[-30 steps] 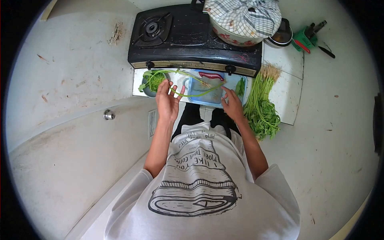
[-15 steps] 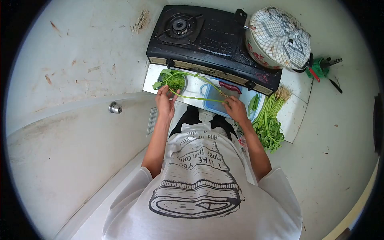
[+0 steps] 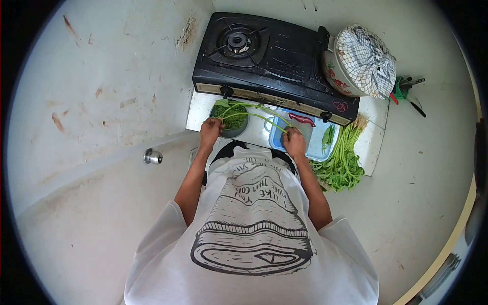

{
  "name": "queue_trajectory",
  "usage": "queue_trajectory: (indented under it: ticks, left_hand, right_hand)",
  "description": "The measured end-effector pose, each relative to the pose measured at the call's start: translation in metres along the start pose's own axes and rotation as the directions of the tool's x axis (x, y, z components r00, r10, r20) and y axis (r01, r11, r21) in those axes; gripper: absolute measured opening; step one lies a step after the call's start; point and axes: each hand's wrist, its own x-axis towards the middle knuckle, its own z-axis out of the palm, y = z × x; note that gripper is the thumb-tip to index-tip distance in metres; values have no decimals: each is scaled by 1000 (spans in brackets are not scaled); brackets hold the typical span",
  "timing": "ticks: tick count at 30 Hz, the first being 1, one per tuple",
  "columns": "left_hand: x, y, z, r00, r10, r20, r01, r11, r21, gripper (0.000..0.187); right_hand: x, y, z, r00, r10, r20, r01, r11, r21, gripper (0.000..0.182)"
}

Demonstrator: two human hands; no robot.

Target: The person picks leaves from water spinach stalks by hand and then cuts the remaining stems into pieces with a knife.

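Long green stems (image 3: 264, 111) stretch between my hands in front of the stove. My right hand (image 3: 295, 142) is closed on their right end, over a blue tray (image 3: 315, 153). At their leafy left end, my left hand (image 3: 211, 131) is closed with its fingers pinched together, beside a dark bowl (image 3: 235, 133) of chopped greens (image 3: 235, 120). A red-handled knife (image 3: 302, 120) lies on the tray, its blade partly hidden near my right hand. Some leaves (image 3: 328, 137) rest at the tray's right side.
A black gas stove (image 3: 284, 61) stands behind the counter strip, with a cloth-covered pot (image 3: 340, 76) on its right. A bundle of leafy greens (image 3: 345, 157) lies right of the tray. A green basket (image 3: 400, 91) holds utensils further right.
The camera view has shifted. My left hand has come lower beside the bowl, its fingers closer together, and the leafy end of the stems now lies over the bowl.
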Motion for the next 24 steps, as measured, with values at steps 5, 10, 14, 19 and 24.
queue_trajectory:
  ticks: [5, 10, 14, 19, 24]
  left_hand:
    - [12, -13, -31, 957, 158, 244, -209, 957, 200, 28]
    - [7, 13, -54, 864, 144, 482, -353, 856, 378, 29]
    - [2, 35, -55, 842, 92, 532, -278, 919, 281, 26]
    - [12, 45, -41, 767, 119, 631, -350, 901, 255, 26]
    - [21, 44, -18, 657, 209, 724, -494, 845, 204, 27]
  right_hand:
    - [3, -13, -5, 986, 168, 6, -167, 982, -86, 23]
    - [15, -36, -8, 968, 251, 2, -251, 966, -60, 24]
    - [33, -56, 3, 968, 227, -110, -224, 974, 39, 24]
    - [47, -56, 28, 970, 122, -212, -141, 987, -77, 25]
    - [43, -60, 23, 961, 119, -250, -129, 991, -26, 19]
